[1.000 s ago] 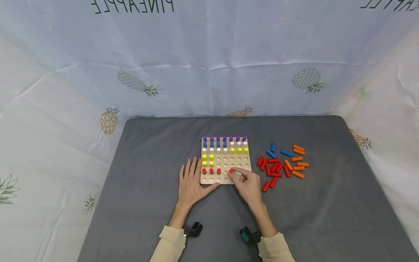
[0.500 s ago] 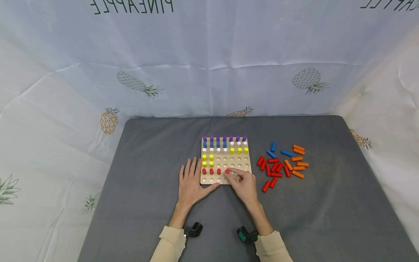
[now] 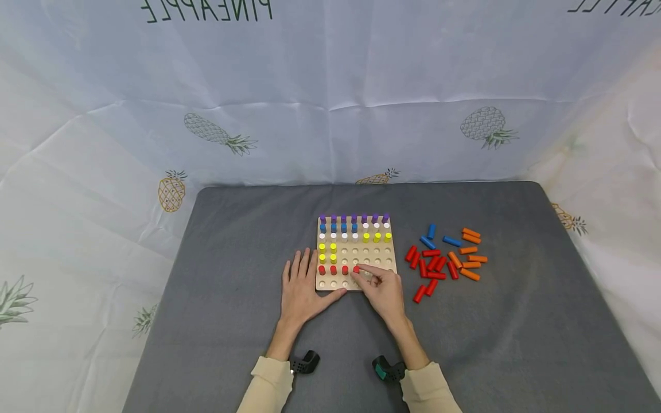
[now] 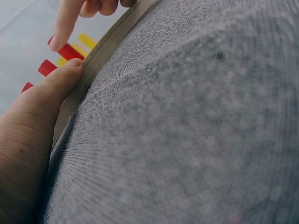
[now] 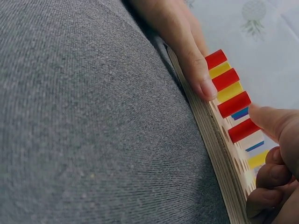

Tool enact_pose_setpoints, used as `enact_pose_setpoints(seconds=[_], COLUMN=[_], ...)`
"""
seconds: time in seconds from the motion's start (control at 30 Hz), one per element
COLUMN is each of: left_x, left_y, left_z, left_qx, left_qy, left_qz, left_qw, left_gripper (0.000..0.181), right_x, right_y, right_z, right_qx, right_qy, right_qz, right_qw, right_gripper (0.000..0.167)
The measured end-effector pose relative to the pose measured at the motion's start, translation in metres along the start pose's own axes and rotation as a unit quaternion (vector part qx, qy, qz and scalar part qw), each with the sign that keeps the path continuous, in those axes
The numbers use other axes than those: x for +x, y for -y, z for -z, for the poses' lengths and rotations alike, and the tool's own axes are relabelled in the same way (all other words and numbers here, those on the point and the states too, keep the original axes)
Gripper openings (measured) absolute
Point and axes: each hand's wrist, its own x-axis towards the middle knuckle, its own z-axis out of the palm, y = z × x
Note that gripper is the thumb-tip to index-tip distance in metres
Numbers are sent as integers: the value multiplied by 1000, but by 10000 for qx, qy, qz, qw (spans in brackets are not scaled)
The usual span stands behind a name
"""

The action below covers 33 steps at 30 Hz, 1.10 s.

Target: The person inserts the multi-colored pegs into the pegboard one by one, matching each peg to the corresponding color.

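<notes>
A wooden pegboard (image 3: 361, 250) carries rows of purple, blue, white and yellow pegs, with red pegs in the row second from the near edge. The right hand (image 3: 383, 292) has thumb and forefinger at the fourth red peg (image 3: 356, 269), which stands upright in that row; in the right wrist view this peg (image 5: 244, 130) is level with its red neighbours. Along the board's left and near edges lies the left hand (image 3: 303, 289), fingers straight, thumb on the near edge. Its thumb (image 4: 65, 79) shows beside the red pegs in the left wrist view.
Right of the board, loose red pegs (image 3: 436, 276), blue pegs (image 3: 452, 241) and orange pegs (image 3: 470, 275) lie scattered on the grey cloth (image 3: 248, 229). A white curtain (image 3: 330, 143) with pineapple prints hangs behind the table.
The right hand has moved left along the row with the red peg, which now stands beside the third red one. The left hand has stayed in place.
</notes>
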Motion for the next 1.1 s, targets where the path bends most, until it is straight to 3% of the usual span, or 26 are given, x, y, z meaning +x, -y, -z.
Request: enact_pose_setpoints(seconds=[0.57,1.1], left_x=[0,0], left_y=[0,-1], left_z=[1,1], left_qx=[7,-18], left_qy=[29,-15], left_qz=[13,1], left_qw=[10000,10000], left_gripper=[119,119], right_x=[2,4], right_y=[2,6], right_z=[-1,0], right_qx=[-464,-695], right_qy=[110,318], right_qz=[-511,-661], right_qw=[9976,9949], right_gripper=[25,28])
